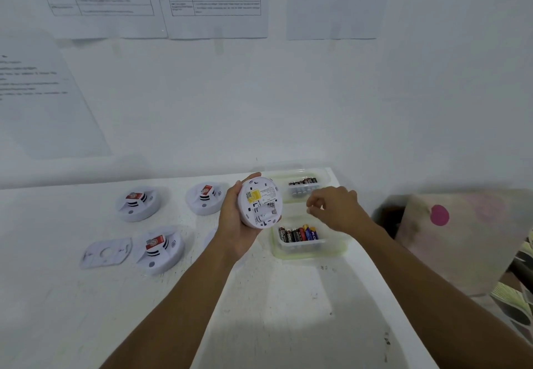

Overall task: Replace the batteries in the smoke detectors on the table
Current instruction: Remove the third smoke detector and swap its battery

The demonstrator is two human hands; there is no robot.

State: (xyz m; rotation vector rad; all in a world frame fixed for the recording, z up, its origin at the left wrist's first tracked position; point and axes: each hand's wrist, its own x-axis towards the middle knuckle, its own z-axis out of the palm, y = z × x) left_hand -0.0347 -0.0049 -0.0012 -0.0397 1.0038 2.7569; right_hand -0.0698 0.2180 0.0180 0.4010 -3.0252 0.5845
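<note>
Left fingers [251, 177] gripping upturned detector [261, 201], right fingers [313, 202] curled, hold unclear, between near tray [302, 254] and far tray [327, 176]

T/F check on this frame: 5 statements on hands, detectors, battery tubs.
1. The left hand holds a smoke detector, back side facing the camera. True.
2. Three more detectors lie on the table. True.
3. The right hand also grips the held detector. False: it is apart from it, to its right.
4. Both battery tubs are empty. False: the near tub and far tub each hold batteries.
5. A loose mounting plate lies on the table. True.
</note>
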